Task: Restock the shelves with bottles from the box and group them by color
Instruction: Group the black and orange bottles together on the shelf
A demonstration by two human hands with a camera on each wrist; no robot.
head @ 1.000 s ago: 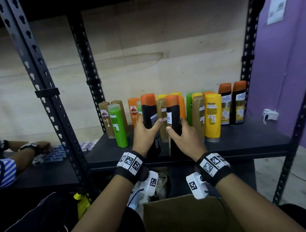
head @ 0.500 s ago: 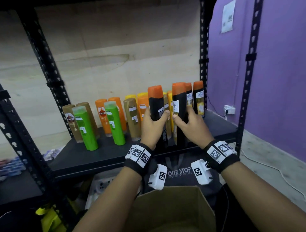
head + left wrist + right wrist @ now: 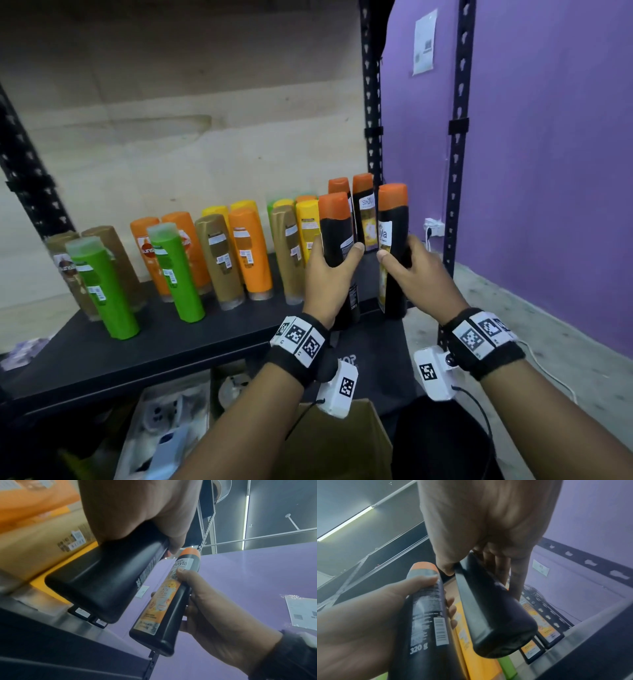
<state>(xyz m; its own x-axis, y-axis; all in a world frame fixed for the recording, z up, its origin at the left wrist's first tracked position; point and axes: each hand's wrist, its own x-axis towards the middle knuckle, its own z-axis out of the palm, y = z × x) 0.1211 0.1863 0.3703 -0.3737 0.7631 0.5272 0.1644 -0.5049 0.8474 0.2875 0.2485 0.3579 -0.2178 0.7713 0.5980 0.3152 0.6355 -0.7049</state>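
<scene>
Left hand (image 3: 327, 274) wrapped round a black bottle (image 3: 337, 246), thumb across the front, fingers round the back. Right hand (image 3: 419, 274) wrapped round a second black bottle (image 3: 394, 236), thumb on the front label. Both bottles tall, flat-sided, smooth and shiny plastic, rounded at the bottom corners, each with an orange cap on top. Both almost upright, caps up, long way running up and down, tops leaning a little apart. Bottoms hanging just over the front edge of the shelf (image 3: 144, 346), near its right end. Hard to tell whether either bottom touches the shelf.

Back label with small print, a bar code and "320 g" on the left bottle (image 3: 428, 615). Yellow and orange flower label with white lettering on the right bottle (image 3: 164, 599).

Just behind, two more black bottles with orange caps (image 3: 363, 212), standing at the right end of the shelf by the corner post. Next along to the left, yellow bottles (image 3: 308, 226), gold-brown bottles (image 3: 219, 253), orange bottles (image 3: 250, 253) and two green bottles (image 3: 174, 270) with pale caps, all standing cap up in a mixed row. Shelf flat, dark and dull. Black metal posts (image 3: 371, 102) with rows of holes at the corners.

Black wristbands with square black-and-white marks on both wrists. Brown cardboard box (image 3: 335, 442) below the hands, flap open. Purple wall (image 3: 548, 171) on the right, with a white paper (image 3: 424, 41) stuck on it.
</scene>
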